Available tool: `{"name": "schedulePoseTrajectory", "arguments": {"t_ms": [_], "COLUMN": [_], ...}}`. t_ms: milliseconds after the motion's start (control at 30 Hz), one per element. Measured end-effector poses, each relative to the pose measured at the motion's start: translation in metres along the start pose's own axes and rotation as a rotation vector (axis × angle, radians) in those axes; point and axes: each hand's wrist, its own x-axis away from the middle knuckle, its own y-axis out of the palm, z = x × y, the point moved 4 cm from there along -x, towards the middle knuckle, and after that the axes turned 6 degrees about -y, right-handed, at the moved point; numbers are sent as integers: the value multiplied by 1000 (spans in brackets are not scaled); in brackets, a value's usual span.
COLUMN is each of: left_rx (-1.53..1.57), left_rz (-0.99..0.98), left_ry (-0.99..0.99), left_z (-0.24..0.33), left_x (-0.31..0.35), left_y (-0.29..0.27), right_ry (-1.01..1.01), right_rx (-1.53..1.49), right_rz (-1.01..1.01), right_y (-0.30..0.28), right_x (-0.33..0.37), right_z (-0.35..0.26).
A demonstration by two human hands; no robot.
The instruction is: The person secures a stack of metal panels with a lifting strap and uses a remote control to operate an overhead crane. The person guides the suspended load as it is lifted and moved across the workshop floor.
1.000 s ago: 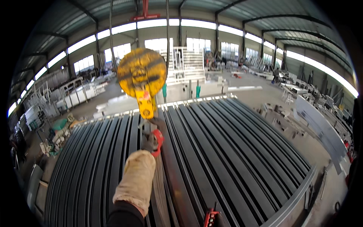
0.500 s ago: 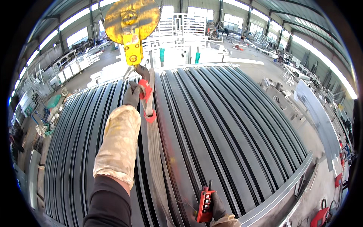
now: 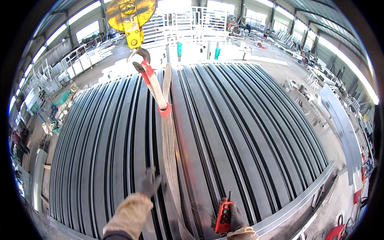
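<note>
My gloved left hand (image 3: 151,182) is over the dark metal profiles (image 3: 120,160), left of a tan lifting sling (image 3: 169,148), with its fingers apart and nothing in them. In my gloved right hand (image 3: 237,219) at the lower edge is a red crane remote control (image 3: 223,218) with dark buttons and a short antenna. The sling runs lengthwise along the profiles, and its upper part passes through a red loop at the bend. Its other red-covered end hangs on a dark crane hook (image 3: 143,53) below a yellow pulley block (image 3: 131,18).
White railings (image 3: 184,24) and teal-wrapped posts (image 3: 179,50) stand beyond the profiles. A long sheet-like metal piece (image 3: 340,124) lies at the right. A red case (image 3: 336,233) is on the floor at the lower right. Racks of metal (image 3: 76,66) stand at the left.
My left hand has let go of the sling's red end at the hook and drawn back toward me. The sling now hangs from the hook. The remote stays in my right hand.
</note>
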Motion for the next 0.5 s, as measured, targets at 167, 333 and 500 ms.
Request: {"name": "schedulePoseTrajectory", "arguments": {"t_ms": [167, 333, 500], "left_rx": [-10, 28, -54], "left_rz": [-203, -324, -427], "left_ry": [-27, -110, -144], "left_z": [21, 76, 93], "left_x": [206, 278, 286], "left_y": [-13, -2, -11], "right_ry": [50, 103, 102], "right_rx": [8, 14, 54], "right_rz": [34, 96, 12], "right_y": [-20, -52, -32], "right_x": [44, 86, 149], "right_z": [9, 48, 54]}}
